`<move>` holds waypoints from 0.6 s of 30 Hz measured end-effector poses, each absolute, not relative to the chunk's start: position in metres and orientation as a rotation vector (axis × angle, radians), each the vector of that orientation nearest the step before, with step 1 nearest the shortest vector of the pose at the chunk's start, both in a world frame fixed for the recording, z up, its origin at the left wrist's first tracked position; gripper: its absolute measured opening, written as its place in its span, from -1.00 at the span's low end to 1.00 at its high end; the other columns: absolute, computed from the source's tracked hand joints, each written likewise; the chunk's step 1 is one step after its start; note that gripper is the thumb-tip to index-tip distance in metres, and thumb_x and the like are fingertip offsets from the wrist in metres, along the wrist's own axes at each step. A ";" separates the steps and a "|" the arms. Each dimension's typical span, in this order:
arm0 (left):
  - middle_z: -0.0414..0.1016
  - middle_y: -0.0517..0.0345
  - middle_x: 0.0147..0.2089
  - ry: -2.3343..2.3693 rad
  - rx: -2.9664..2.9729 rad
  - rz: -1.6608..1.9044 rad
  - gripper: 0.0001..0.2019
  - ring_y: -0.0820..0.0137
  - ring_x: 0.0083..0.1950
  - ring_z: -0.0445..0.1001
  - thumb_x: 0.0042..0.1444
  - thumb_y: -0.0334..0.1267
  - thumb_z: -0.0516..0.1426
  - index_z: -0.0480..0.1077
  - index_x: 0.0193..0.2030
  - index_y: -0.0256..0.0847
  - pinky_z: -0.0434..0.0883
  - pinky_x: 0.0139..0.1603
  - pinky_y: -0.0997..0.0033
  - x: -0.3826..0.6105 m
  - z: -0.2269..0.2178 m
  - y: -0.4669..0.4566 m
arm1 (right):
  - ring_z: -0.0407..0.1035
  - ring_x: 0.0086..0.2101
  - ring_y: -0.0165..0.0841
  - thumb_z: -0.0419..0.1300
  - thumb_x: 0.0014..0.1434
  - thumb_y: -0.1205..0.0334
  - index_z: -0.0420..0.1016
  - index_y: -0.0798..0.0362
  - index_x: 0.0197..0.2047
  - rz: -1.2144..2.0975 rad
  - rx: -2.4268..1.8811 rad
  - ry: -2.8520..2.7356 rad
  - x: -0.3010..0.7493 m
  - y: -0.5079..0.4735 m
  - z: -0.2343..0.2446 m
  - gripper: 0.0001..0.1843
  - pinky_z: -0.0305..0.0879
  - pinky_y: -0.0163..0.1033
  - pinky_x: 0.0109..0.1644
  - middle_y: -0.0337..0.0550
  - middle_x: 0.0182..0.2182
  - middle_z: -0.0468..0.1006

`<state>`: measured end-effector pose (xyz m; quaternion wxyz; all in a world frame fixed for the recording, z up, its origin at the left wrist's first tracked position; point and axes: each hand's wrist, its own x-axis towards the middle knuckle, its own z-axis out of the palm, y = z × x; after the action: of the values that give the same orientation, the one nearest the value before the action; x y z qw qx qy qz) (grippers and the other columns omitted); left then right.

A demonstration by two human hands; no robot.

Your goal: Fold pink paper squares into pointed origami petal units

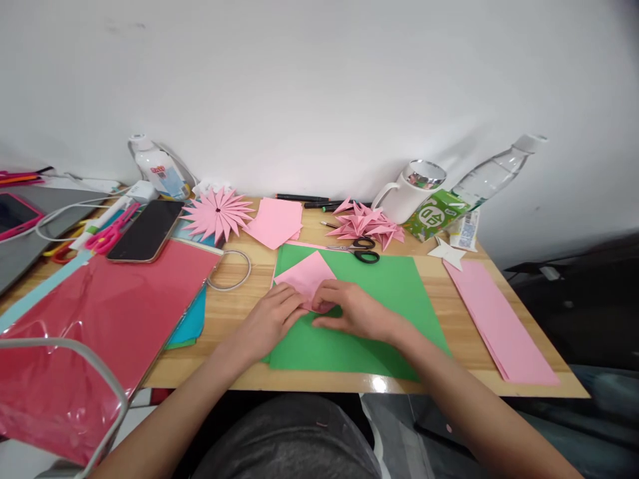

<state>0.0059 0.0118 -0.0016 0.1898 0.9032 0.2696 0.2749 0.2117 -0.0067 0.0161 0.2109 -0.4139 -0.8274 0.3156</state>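
A square sheet of pink paper (310, 271) lies turned on the green paper (379, 313) in front of me. My left hand (273, 313) holds its lower left edge, with the fingers over the sheet and the thumb at its near corner. The curled fingers of my right hand (349, 307) grip the lower right side, the thumb held apart below. Part of the near edge is hidden under the fingers. Just beyond the sheet are black-handled scissors (367, 256).
Behind lie a pink folded-paper pinwheel (218, 211), pink squares (275, 221) and folded pink pieces (367, 223). A white mug (404, 193) and a bottle (494, 173) stand back right. Pink strips (499, 319) lie right; a phone (147, 231) and red paper (114, 313) lie left.
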 end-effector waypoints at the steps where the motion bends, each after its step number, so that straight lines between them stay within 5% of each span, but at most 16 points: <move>1: 0.45 0.09 -0.29 0.794 2.508 0.807 -0.92 0.37 -0.21 0.43 0.20 -0.34 0.05 0.36 -0.23 -0.23 0.42 -0.19 0.33 0.008 -0.002 0.012 | 0.29 -0.40 -0.41 0.24 0.10 0.24 0.39 0.09 -0.36 0.866 -1.158 -2.310 0.210 -0.004 0.017 -0.88 0.21 -0.33 -0.33 -0.19 -0.41 0.43; 7: 0.45 -0.13 -0.03 1.048 2.610 0.951 -0.71 0.25 0.02 0.43 0.19 -0.39 0.05 0.25 0.06 -0.32 0.45 -0.02 0.17 0.007 -0.003 -0.010 | 0.21 -0.47 -0.48 0.16 0.15 0.27 0.31 0.11 -0.54 0.922 -1.273 -2.214 0.210 0.015 0.014 -0.75 0.11 -0.36 -0.41 -0.22 -0.45 0.36; 10: 0.44 -0.25 0.03 0.893 2.861 0.932 -0.71 0.13 0.16 0.34 0.16 -0.49 0.06 0.28 0.04 -0.46 0.40 0.10 0.10 0.004 0.000 -0.029 | 0.22 -0.48 -0.50 0.23 0.08 0.26 0.34 0.11 -0.52 0.957 -1.330 -2.180 0.211 0.019 0.010 -0.80 0.12 -0.37 -0.41 -0.21 -0.40 0.35; 18: 0.36 -0.36 0.12 0.856 3.062 0.589 -0.60 0.07 0.27 0.18 0.23 -0.23 0.02 0.28 0.04 -0.59 0.36 0.16 0.14 0.014 0.000 -0.037 | 0.21 -0.53 -0.54 0.25 0.05 0.26 0.37 0.13 -0.52 1.069 -1.348 -2.074 0.210 0.020 0.007 -0.81 0.16 -0.39 -0.49 -0.19 -0.36 0.35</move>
<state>0.0140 -0.0366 -0.0002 -0.0460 0.9459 0.2645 0.1819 0.2098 0.0201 0.0069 0.2216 -0.4879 -0.7505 0.3868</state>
